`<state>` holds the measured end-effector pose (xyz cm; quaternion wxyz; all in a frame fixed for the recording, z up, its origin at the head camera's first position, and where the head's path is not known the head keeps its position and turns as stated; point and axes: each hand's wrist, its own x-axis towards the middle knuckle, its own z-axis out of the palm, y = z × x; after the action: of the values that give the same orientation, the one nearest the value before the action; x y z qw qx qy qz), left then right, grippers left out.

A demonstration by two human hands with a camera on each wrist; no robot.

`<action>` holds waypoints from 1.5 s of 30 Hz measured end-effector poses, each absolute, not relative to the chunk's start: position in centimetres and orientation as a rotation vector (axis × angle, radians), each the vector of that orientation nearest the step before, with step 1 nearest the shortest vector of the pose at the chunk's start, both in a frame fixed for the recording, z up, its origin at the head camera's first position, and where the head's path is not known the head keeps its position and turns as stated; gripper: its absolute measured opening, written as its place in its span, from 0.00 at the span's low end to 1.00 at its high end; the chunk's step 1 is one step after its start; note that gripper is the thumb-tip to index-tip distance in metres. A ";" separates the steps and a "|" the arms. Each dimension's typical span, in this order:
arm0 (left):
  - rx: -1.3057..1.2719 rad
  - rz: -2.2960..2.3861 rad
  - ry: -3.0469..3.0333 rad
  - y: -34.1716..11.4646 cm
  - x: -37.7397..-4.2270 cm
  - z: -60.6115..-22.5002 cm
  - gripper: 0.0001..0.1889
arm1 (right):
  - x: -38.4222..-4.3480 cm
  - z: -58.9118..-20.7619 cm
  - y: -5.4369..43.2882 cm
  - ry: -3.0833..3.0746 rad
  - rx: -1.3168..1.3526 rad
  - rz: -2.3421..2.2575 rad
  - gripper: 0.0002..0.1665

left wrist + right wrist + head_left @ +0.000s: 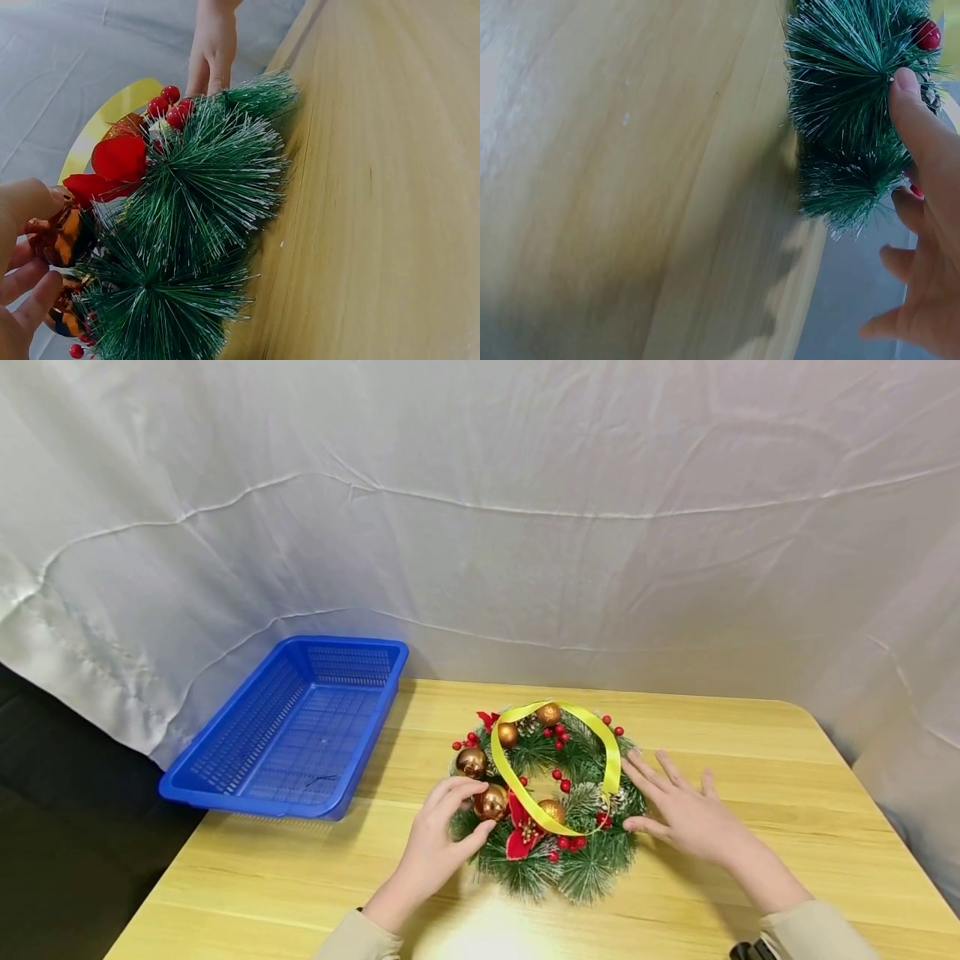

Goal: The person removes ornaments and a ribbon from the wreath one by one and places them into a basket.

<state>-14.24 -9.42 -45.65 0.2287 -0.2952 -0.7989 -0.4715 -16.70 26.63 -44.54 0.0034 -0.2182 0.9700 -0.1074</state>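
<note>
Wreath (585, 806) on bench (750, 752). Left hand (437, 837) pinches copper ball (491, 802) at its nine o'clock; right hand (688, 812), fingers spread, touches three o'clock edge.

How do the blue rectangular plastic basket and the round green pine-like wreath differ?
The blue rectangular plastic basket is undecorated; the round green pine-like wreath carries shiny copper baubles and a flat yellow ribbon. The basket is perforated; the wreath is bristly. Both rest on the pale wooden table.

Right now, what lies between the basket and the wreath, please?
In the head view, tabletop and, by the wreath, the left hand lie between it and the basket.
</note>
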 end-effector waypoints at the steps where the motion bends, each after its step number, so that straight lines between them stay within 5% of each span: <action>1: -0.804 -1.299 -2.206 -9.4 -14.2 -45.7 0.24 | -16.8 -44.5 26.6 3.035 -0.706 -0.337 0.49; 9: -0.792 -1.341 -2.205 -9.4 -14.2 -45.9 0.25 | -17.1 -44.6 26.6 3.005 -0.874 -0.328 0.46; 45: -0.667 -1.247 -2.093 -13.1 -15.0 -42.5 0.26 | -17.1 -44.5 26.6 2.985 -0.861 -0.358 0.46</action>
<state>-15.05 -13.10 -42.46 0.3028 -0.2517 -0.7897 -0.4705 -17.08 26.58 -44.50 0.0074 -0.2752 0.9545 -0.1145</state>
